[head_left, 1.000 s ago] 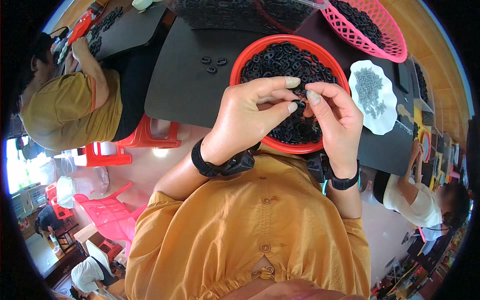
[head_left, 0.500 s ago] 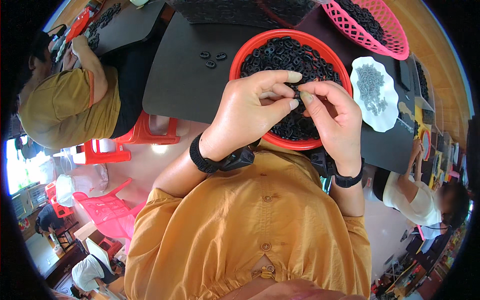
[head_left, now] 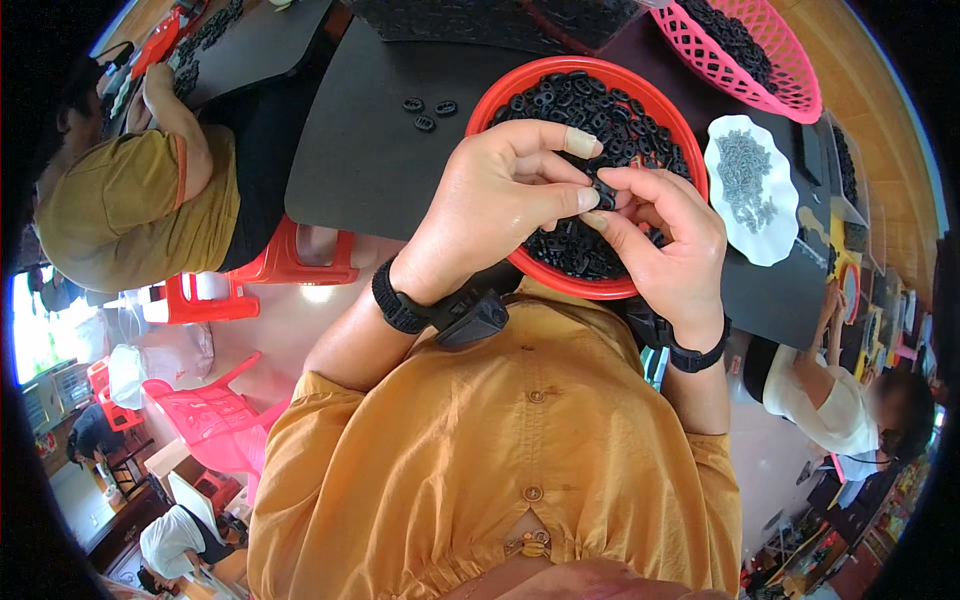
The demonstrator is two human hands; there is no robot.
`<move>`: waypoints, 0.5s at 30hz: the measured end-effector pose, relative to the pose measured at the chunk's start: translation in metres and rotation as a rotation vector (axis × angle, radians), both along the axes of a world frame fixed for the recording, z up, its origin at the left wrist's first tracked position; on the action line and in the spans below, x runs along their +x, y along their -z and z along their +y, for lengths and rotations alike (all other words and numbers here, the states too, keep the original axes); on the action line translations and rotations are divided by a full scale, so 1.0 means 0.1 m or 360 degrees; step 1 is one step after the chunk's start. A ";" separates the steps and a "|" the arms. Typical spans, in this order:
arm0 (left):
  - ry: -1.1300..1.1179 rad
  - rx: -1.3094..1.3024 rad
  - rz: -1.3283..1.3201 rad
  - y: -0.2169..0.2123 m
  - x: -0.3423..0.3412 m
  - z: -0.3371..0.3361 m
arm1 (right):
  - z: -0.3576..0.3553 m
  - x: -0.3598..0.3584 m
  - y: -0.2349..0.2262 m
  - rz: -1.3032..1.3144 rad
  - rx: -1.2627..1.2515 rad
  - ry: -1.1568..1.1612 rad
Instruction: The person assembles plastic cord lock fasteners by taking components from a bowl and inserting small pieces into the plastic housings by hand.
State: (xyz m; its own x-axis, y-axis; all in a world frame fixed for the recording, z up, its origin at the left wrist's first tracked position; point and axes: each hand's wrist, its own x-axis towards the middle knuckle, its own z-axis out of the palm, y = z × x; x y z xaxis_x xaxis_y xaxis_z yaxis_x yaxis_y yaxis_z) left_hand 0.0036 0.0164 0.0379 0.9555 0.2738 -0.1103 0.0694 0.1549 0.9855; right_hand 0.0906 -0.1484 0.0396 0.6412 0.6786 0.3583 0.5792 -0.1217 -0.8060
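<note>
Left hand (head_left: 490, 195), bare, black band at the wrist: thumb and fingers (head_left: 545, 133) nearly closed, pinching one small black oval piece (head_left: 605, 194), the index finger bearing a pale wrap near its tip. Right hand (head_left: 680, 245), bare, also black-banded: fingers (head_left: 650, 184) curved, tips at the same piece; whether they gripped it or merely touched it could not be told, the contact being partly hidden. Position of the piece: between the two hands, above a round red plastic basin (head_left: 580, 286) filled with black oval pieces with openings (head_left: 640, 122). Three similar loose black pieces (head_left: 425, 124) lay left of the basin on a dark, smooth-topped table (head_left: 350, 175). Right of the basin: one white dish with a scalloped edge (head_left: 772, 246), holding small greyish, clear-looking parts (head_left: 745, 180). Beyond it: one pink openwork plastic basket (head_left: 808, 92), containing further black pieces (head_left: 735, 45).
</note>
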 end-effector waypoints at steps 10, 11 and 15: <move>0.0002 0.0021 0.0049 -0.06 0.00 -0.01 | -0.01 -0.03 0.09 -0.0053 0.0137 0.0021; 0.0002 0.0022 0.0048 -0.07 0.00 -0.02 | -0.01 -0.04 0.10 0.0013 0.0175 0.0040; -0.0030 -0.0005 0.0023 -0.09 0.00 -0.03 | -0.01 -0.05 0.16 -0.0004 0.0234 0.0075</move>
State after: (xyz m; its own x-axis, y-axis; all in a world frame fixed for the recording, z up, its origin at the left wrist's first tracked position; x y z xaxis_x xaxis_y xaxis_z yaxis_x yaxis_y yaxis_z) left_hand 0.0033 0.0134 0.0470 0.9485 0.2910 -0.1253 0.0810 0.1596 0.9838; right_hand 0.0858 -0.1493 0.0238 0.6703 0.5878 0.4530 0.5775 -0.0297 -0.8158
